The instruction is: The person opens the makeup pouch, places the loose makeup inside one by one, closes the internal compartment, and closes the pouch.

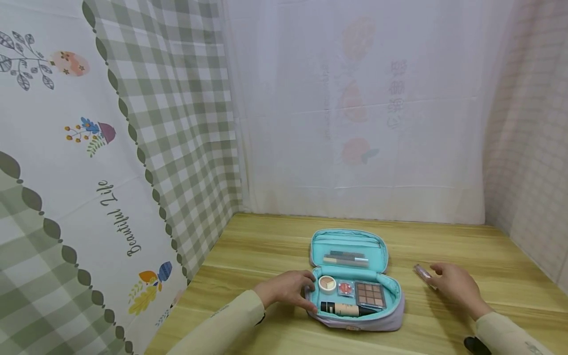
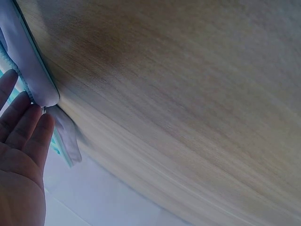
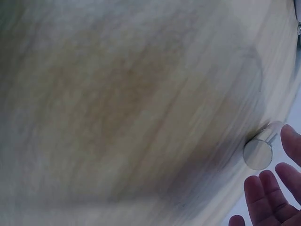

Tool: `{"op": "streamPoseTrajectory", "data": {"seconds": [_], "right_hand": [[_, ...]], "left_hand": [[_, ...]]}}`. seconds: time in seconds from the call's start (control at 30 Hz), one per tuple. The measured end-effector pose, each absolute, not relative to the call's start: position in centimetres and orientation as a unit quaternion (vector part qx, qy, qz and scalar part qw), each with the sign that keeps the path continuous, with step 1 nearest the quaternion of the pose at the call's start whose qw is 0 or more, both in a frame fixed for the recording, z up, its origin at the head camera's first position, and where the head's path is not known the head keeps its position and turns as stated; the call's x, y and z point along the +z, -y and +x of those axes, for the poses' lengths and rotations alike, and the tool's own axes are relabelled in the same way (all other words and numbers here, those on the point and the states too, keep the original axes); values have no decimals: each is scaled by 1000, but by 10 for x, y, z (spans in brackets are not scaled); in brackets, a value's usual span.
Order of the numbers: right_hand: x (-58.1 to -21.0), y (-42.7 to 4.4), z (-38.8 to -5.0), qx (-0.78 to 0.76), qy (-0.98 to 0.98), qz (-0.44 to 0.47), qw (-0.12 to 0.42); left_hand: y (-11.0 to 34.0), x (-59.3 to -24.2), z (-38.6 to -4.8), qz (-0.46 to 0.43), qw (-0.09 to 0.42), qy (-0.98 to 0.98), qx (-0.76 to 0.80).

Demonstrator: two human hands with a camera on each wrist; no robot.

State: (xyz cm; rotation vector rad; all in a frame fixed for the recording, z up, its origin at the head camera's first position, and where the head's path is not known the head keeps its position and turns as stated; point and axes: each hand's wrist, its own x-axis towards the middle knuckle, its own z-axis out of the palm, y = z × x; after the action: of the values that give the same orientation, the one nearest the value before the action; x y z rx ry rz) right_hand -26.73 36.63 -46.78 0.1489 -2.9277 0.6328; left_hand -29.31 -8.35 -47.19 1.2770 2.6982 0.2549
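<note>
A lilac makeup bag point(image 1: 395, 320) with a turquoise lining lies unzipped on the table, its lid folded back. Inside are a round three-colour compact point(image 1: 327, 284), a small red pot in a square case point(image 1: 345, 289), an eyeshadow palette point(image 1: 370, 295) and a black-capped beige tube point(image 1: 346, 309). Slim pencil-like sticks point(image 1: 346, 259) sit in the lid. My left hand point(image 1: 290, 290) touches the bag's left rim with nearly straight fingers. To the bag's right, a slim pinkish lip-gloss-like tube point(image 1: 423, 274) lies beside my right hand point(image 1: 457, 286), whose fingers are spread around its near end.
The wood-grain table point(image 1: 266, 236) runs back to a white hanging cloth point(image 1: 364, 123). A green-checked printed curtain point(image 1: 177, 98) closes off the left, and a pale cloth point(image 1: 528, 148) hangs on the right. A black object point(image 1: 476, 345) shows by the right sleeve.
</note>
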Motion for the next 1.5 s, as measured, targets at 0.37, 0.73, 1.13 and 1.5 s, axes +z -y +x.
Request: {"op": "streamPoseTrajectory", "data": {"seconds": [0.37, 0.73, 1.13, 1.5], "right_hand": [[-474, -366, -268, 222, 972, 45, 61], [-472, -362, -267, 212, 975, 43, 50], [-466, -357, -267, 213, 975, 31, 55], [-463, -352, -269, 213, 974, 36, 65]], "left_hand": [[83, -472, -293, 426, 72, -898, 81], [82, -474, -294, 425, 72, -899, 81], [82, -472, -293, 421, 76, -900, 86], [82, -472, -293, 410, 85, -904, 87]]}}
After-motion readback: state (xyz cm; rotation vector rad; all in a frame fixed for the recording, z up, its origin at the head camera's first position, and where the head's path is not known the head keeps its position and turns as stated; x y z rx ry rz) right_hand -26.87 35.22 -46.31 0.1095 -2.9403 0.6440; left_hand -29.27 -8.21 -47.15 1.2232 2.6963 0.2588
